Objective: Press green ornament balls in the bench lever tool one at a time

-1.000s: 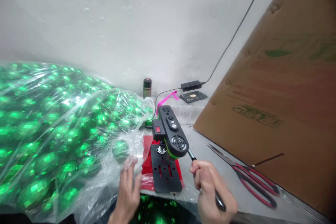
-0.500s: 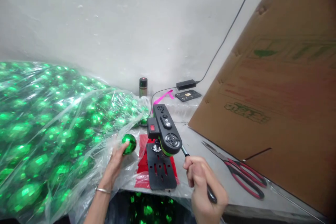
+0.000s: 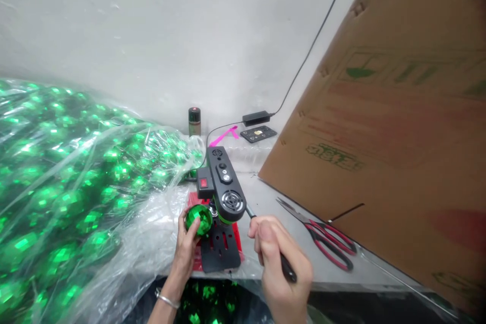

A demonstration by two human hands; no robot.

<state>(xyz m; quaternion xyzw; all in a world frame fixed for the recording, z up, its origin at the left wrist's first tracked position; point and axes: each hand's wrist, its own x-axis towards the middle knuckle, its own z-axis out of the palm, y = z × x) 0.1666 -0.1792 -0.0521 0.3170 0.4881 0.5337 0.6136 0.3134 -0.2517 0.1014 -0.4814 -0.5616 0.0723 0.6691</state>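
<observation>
Down at the front edge of the counter (image 3: 266, 197), the left hand (image 3: 188, 245) has its grip curled round a shiny green ball (image 3: 198, 219), fingers wrapped about its left and lower side, and the ball sits right up against the small black machine (image 3: 222, 187), tucked under its overhanging head and just above the black base plate (image 3: 220, 253). Over on the other side, the right hand (image 3: 279, 263) is closed in a fist round the dark lever (image 3: 266, 235) that sticks out of the machine's right flank, thumb on top. The machine shows a red switch on its near face, and a red sheet (image 3: 237, 233) lies under its base. To the left, a big clear plastic bag (image 3: 68, 177) bulges with more green balls. To the right, red-handled scissors (image 3: 322, 235) lie flat on the counter, well apart from the hands, and a large cardboard sheet (image 3: 383, 126) leans beside them. Back by the wall stand a small can (image 3: 194, 120), a black power adapter (image 3: 256, 118) with its cable, and a dark flat device (image 3: 258, 133) just in front of it.
</observation>
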